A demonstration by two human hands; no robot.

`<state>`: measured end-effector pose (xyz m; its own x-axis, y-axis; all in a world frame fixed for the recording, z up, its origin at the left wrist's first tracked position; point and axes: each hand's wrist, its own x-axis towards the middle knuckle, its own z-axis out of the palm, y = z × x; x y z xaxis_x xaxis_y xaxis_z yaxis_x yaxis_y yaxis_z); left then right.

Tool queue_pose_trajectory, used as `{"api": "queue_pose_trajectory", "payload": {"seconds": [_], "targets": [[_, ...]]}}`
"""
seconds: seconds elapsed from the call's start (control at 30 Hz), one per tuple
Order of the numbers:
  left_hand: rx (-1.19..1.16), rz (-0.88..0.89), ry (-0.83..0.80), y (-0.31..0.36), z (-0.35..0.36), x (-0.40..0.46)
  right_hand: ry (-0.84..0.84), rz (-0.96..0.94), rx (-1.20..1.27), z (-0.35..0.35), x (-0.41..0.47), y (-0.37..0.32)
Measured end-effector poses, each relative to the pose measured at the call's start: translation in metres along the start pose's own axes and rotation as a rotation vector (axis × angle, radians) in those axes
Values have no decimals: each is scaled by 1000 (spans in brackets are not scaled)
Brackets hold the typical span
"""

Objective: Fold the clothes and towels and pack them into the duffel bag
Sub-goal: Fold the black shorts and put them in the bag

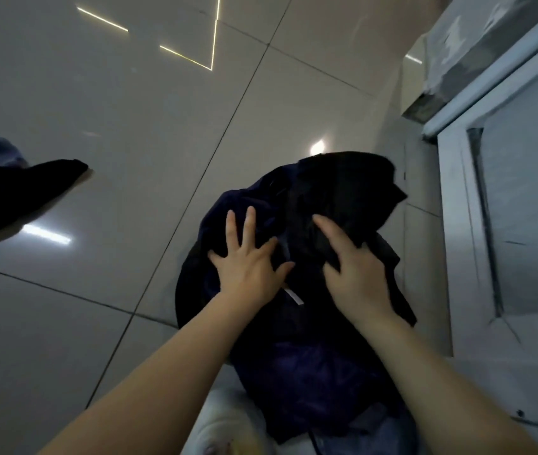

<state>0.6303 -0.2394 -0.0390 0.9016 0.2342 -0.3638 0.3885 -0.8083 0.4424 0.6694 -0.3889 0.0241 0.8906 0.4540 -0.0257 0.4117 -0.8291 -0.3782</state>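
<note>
A heap of dark clothes, navy and black, is lying on the tiled floor, its long axis running away from the person toward the white cabinet beside it. The left hand is pressing flat on the navy side of the heap, fingers spread and straight. The right hand is sitting on the black side nearer the cabinet, fingers curling into a black garment and appearing to grip its fold. Both hands are touching the heap, about equally far along it. Another dark garment is lying well apart from the heap, away from the cabinet. No duffel bag can be told apart here.
</note>
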Motion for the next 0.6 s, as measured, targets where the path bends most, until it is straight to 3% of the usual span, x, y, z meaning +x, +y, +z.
{"api": "queue_pose_trajectory", "payload": {"seconds": [0.13,0.3,0.47,0.6], "targets": [[31,-122,-97,-19,-2,21,-291,21,-213,33,20,12],[-66,-97,-16,-37,-21,31,-476,-8,-343,28,35,15],[-305,5,-90,-49,-46,28,-560,-87,-518,44,40,-18],[-114,16,-79,-57,-79,11,-603,-93,-625,56,52,-25]]}}
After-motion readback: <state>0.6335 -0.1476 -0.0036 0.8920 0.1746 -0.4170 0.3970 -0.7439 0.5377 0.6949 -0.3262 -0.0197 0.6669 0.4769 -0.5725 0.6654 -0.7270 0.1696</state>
